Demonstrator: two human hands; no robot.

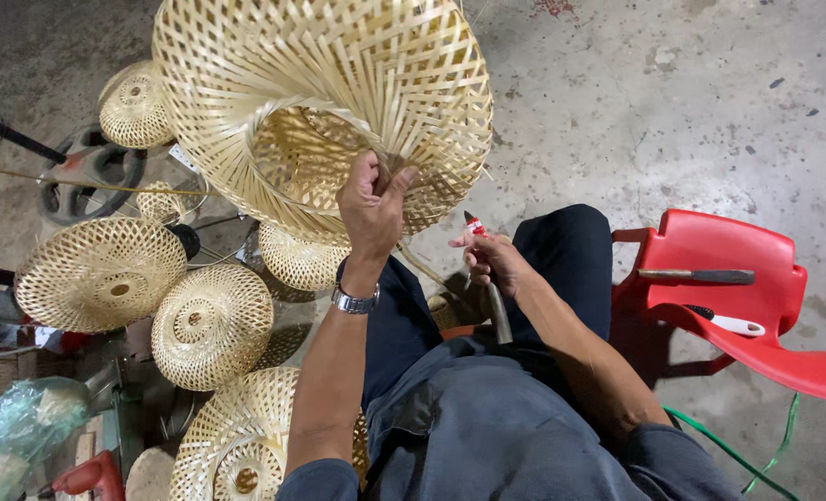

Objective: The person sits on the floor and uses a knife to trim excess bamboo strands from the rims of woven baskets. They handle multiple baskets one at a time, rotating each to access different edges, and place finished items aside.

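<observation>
Left hand (372, 206), wristwatch (354, 301) on the wrist, raised and closed on the lower rim of a large woven bamboo basket (325, 102); fingers pinch the loose strip ends there, and the basket hangs above and ahead of the grip, its opening tilted toward the camera. Right hand (493, 263) sits lower, just above the knee, fist wrapped around a knife (489, 278), apart from the basket. Finished woven shades (102, 272) lie on the floor to the left; red plastic chair (737, 297) to the right carries two tools.
</observation>
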